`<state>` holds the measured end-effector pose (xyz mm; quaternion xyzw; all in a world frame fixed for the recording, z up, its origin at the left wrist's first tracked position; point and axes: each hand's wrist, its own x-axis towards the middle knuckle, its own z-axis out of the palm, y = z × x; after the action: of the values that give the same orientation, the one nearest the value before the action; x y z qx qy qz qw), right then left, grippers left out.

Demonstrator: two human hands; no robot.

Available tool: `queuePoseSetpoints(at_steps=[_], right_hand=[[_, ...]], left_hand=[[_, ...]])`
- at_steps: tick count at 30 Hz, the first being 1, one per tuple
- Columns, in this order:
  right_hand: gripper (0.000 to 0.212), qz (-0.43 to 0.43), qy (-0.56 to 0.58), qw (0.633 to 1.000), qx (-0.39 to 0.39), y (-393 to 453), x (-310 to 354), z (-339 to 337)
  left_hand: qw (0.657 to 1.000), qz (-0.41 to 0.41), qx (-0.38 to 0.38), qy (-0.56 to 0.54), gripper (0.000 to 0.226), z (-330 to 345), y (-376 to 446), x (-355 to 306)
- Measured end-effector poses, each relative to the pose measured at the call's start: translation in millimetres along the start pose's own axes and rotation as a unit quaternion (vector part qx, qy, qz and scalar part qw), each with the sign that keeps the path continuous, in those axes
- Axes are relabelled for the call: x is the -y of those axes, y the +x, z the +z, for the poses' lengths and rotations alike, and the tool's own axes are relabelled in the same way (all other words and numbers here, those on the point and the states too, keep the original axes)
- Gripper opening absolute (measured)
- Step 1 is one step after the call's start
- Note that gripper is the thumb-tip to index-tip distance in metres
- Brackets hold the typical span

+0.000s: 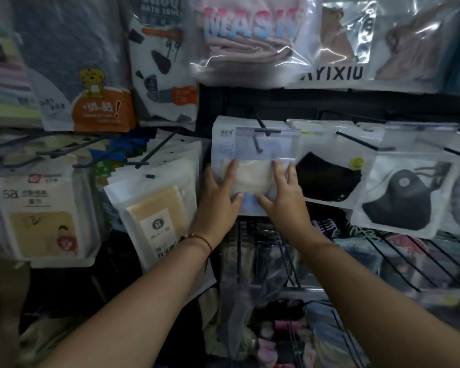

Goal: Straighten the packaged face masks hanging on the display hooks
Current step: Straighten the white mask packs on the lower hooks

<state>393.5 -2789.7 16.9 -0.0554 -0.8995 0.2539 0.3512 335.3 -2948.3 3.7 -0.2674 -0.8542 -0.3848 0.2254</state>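
Front packet: the cream mask packet hangs on a black display hook, foremost in its stack, between the tilted towel packs and the black mask packet.
Purpose of hold: both hands frame the packet's lower half, seemingly to square it on the hook.
Left hand: fingers straight against the left edge, thumb beneath; pressing, not closed around it.
Right hand: mirrored on the right edge, fingers extended upward, thumb underneath.
Forearms: converging from below.
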Motion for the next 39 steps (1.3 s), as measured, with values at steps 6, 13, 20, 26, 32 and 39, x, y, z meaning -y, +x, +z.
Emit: queuePoseSetpoints(at_steps=[6, 13, 20, 26, 32, 39], right_hand=[[0.098, 0.026, 0.004, 0.999, 0.03, 18, -2, 4], [0.096, 0.038, 0.074, 0.994, 0.072, -5, -1, -4], [0.094, 0.054, 0.01, 0.989, 0.137, -13, 10, -20], [0.091, 0.089, -0.035, 0.975, 0.201, -16, 21, -44], [0.094, 0.098, -0.09, 0.963, 0.236, -23, 32, -69], [0.089, 0.101, -0.138, 0.953, 0.251, -39, 28, -109]], left_hand=[[0.999, -0.014, 0.005, -0.051, 0.073, 11, 19, 4], [0.994, -0.028, 0.031, -0.105, 0.076, 10, 4, 5], [0.998, -0.034, 0.046, -0.015, 0.075, 11, -2, 0], [0.988, -0.032, 0.103, 0.11, 0.078, 2, -8, -14], [0.976, -0.015, 0.159, 0.149, 0.079, -6, -16, -37], [0.968, -0.005, 0.177, 0.176, 0.073, -22, -29, -60]])
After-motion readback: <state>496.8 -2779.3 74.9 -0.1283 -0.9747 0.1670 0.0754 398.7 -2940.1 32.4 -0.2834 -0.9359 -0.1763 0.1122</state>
